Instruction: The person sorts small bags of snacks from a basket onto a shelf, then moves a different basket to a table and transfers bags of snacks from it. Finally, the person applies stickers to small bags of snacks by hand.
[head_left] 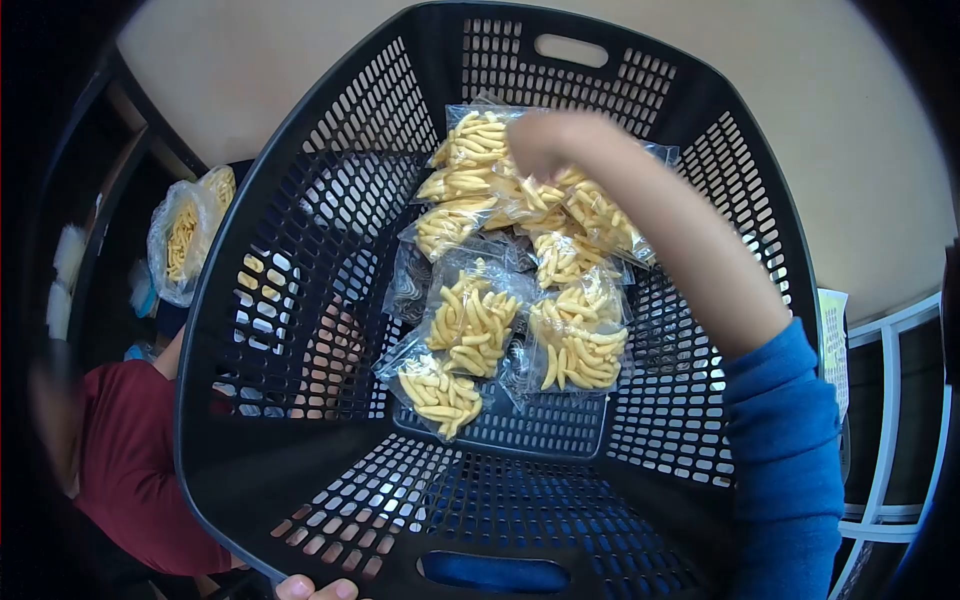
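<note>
A large black plastic basket with perforated walls fills the middle of the view. Inside lie several clear bags of yellow, finger-shaped snack pieces, heaped mostly toward the far side. Fingertips of my left hand curl over the basket's near rim at the bottom left. From the right, my blue-sleeved arm reaches in, and my right hand is over the far bags. It is smeared by motion and its fingers are hidden, so whether it grips a bag does not show.
At the left sits a person in maroon clothing, partly behind the basket. Beyond them stands an open clear bag of similar yellow pieces. On the right are a white metal frame and a printed sheet. A pale wall lies behind.
</note>
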